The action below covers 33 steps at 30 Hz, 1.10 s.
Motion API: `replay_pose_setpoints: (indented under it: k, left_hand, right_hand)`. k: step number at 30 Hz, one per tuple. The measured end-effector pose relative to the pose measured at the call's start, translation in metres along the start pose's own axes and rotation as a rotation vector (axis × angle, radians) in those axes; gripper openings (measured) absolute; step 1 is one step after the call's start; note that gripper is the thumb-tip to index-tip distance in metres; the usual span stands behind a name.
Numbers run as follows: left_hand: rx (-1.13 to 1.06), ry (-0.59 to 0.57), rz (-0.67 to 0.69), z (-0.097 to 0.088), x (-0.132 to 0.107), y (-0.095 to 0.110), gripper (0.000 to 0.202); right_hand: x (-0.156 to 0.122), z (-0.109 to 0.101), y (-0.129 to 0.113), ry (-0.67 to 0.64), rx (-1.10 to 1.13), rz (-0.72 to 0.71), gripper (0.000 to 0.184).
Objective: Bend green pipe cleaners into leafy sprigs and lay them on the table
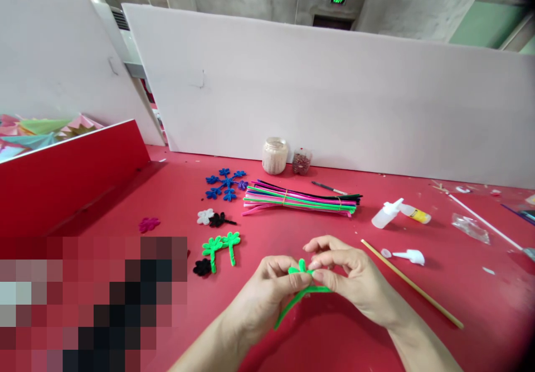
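Note:
Above the red tabletop, both hands pinch a bright green pipe cleaner [288, 309] bent into petal loops at its top. My left hand [271, 283] grips it from the left, thumb and fingers closed on the loops. From the right, thumb and fingertips of my right hand [351, 272] press on the same piece, other fingers curled above. One tail of it hangs down to the left; another runs under the right thumb. Left of the hands lie two finished green flowers on stems [213, 249] and a black flower [203, 267].
Behind lie a banded bundle of coloured pipe cleaners [305, 199], a blue snowflake shape [227, 182] and a glass jar [275, 156]. On the right are a wooden stick [412, 283], a glue bottle [385, 215] and a white cap [413, 257]. White panels [334, 99] stand behind the table.

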<state>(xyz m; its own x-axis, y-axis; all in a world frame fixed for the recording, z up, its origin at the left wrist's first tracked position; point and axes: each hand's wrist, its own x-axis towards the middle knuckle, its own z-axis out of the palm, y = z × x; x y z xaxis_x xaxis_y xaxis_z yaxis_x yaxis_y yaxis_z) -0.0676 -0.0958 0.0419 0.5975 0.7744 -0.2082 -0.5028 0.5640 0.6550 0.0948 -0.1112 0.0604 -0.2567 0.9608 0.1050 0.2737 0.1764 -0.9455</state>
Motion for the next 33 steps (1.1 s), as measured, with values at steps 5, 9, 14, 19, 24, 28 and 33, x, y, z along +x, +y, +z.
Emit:
replay_pose_setpoints:
  k: [5,9,14,19,24,28,33]
  left_hand:
    - [0.012,-0.010,-0.007,0.000,0.000,0.000,0.005]
    - [0.058,0.014,-0.003,0.000,0.002,0.000,0.005]
    - [0.367,0.026,0.025,0.002,0.000,0.001,0.024]
    - [0.609,-0.010,0.045,0.005,-0.004,0.001,0.030]
    - [0.641,-0.052,0.042,0.008,-0.004,0.002,0.029]
    - [0.635,-0.046,0.035,0.008,-0.004,0.002,0.030]
    - [0.654,-0.039,0.034,0.004,-0.003,0.000,0.032]
  right_hand:
    - [-0.001,0.000,-0.003,-0.004,-0.035,-0.026,0.011]
    - [0.000,-0.001,-0.001,-0.002,-0.049,-0.024,0.011]
    - [0.001,-0.003,-0.002,0.015,-0.075,0.017,0.016]
    - [0.000,0.001,-0.009,0.003,-0.174,0.042,0.015]
    - [-0.001,0.007,-0.012,-0.012,-0.211,0.016,0.014]
    - [-0.003,0.011,-0.013,0.004,-0.281,-0.019,0.012]
    - [-0.003,0.016,-0.011,0.042,-0.342,-0.053,0.013]
